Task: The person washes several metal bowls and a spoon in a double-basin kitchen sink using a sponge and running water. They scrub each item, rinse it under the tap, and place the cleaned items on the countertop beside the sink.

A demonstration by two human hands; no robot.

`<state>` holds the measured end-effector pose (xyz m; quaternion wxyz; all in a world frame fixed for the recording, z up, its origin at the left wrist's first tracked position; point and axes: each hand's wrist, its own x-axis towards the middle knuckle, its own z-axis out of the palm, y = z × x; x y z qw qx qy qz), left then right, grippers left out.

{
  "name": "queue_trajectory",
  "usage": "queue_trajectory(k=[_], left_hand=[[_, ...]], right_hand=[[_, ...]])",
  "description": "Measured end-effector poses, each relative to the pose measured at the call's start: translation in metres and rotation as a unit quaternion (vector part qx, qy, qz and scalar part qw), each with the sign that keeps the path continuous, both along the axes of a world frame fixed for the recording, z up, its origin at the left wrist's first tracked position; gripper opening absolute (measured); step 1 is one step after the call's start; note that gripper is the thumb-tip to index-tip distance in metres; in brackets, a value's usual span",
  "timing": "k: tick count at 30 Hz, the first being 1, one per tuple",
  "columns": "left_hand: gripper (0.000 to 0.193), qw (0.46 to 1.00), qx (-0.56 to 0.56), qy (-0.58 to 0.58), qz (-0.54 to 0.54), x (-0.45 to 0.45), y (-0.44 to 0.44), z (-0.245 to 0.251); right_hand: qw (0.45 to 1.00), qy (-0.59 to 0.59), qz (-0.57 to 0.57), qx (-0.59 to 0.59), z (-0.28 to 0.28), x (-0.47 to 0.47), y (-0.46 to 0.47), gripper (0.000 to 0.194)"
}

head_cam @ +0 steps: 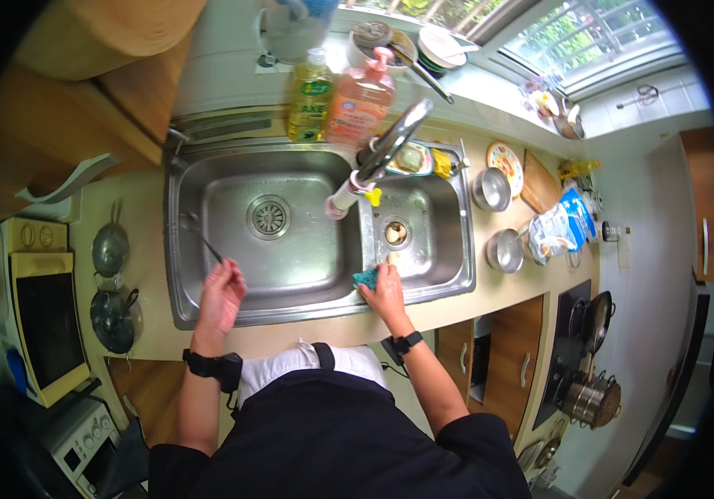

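My left hand (224, 296) is closed around the handle of a metal utensil (208, 246), probably a spoon, over the left part of the large steel sink basin (307, 262). A teal scouring sponge (365, 279) is gripped in my right hand (387, 290), at the divider between the two basins. Eggshell-like pieces (396, 233) lie at the drain of the small basin (431, 218), and another pale piece (393, 257) is just beyond my right fingers. The chrome faucet (397, 140) reaches over the divider, its pink-and-white spout end (347, 198) above the large basin.
A yellow dish-soap bottle (311, 103) and a pink pump bottle (360, 103) stand behind the sink. Two metal bowls (492, 189) (506, 251), a patterned plate (505, 163), a wooden board (540, 181) and a blue-and-white bag (559, 227) are to the right. Pot lids (110, 249) lie left.
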<state>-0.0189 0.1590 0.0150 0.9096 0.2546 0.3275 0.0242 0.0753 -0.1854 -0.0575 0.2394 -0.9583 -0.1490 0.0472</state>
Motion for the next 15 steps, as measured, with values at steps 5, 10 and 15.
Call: queue_trajectory(k=[5, 10, 15], left_hand=[[0.019, 0.963, 0.072, 0.044, -0.258, 0.004, -0.048, -0.015], [0.022, 0.924, 0.119, 0.063, -0.359, 0.013, -0.069, -0.028], [0.023, 0.915, 0.136, 0.064, -0.375, 0.017, -0.082, -0.028]], right_hand=[[0.999, 0.030, -0.017, 0.033, -0.014, 0.000, -0.005, 0.048], [0.990, 0.054, -0.089, 0.095, -0.011, 0.006, -0.007, 0.028], [0.929, 0.098, -0.150, 0.323, 0.003, 0.016, 0.020, 0.028]])
